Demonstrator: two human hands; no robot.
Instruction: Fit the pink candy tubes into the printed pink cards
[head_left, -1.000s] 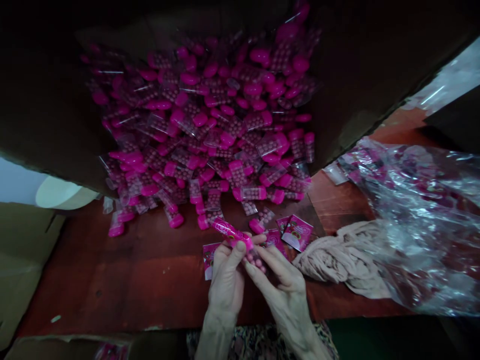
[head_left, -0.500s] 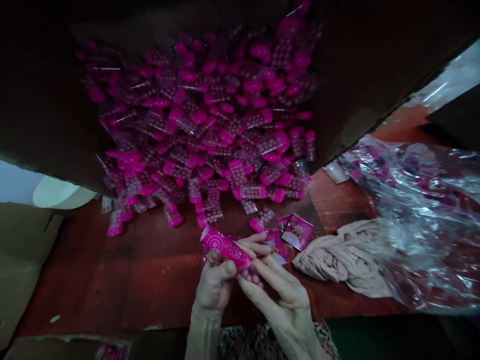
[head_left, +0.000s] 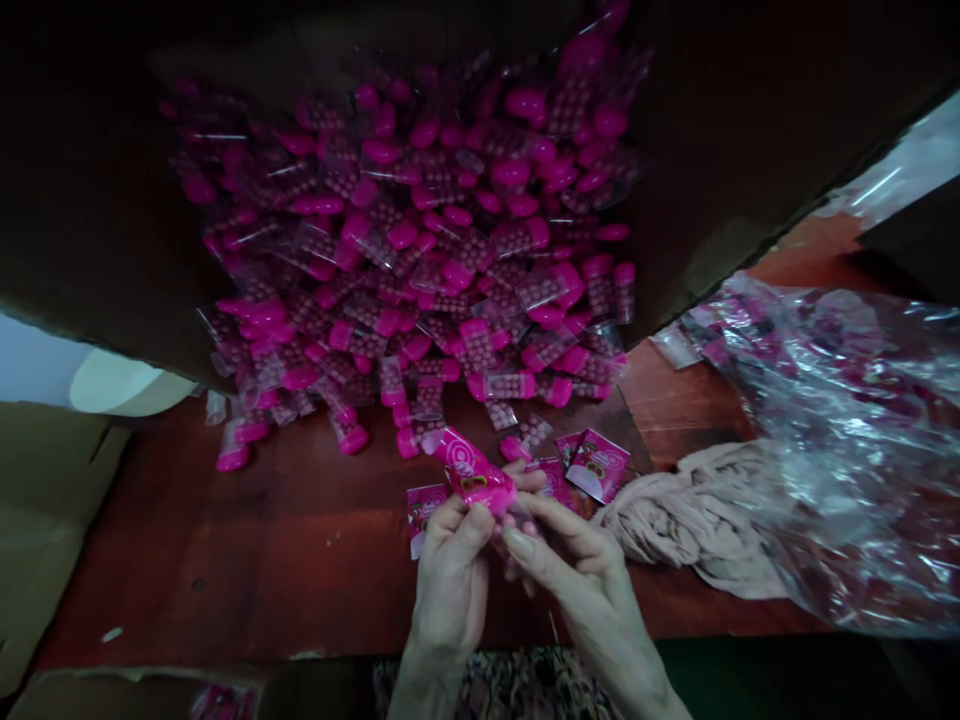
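My left hand (head_left: 454,580) is closed on a pink printed sleeve (head_left: 474,475), its thumb pressing the lower end. The sleeve covers one end of a clear candy tube (head_left: 528,522) with round pink candies in it. Around the tube's other end, the fingers of my right hand (head_left: 581,565) are closed. The sleeve's far end sticks out loose, up and to the left. Just left of my left hand lies a flat pink printed sleeve (head_left: 421,520). More flat sleeves (head_left: 598,466) lie beyond my right hand.
A large heap of pink-capped candy tubes (head_left: 450,270) spills from a cardboard box (head_left: 750,150) onto the reddish table (head_left: 247,540). To the right lie a crumpled pale cloth (head_left: 690,520) and a clear plastic bag (head_left: 847,460). A white bowl-like thing (head_left: 124,385) is at left.
Both hands have shifted slightly right with the tube and sleeve. The sleeve's loose end has moved up and right, uncovering the flat sleeve beside my left hand.
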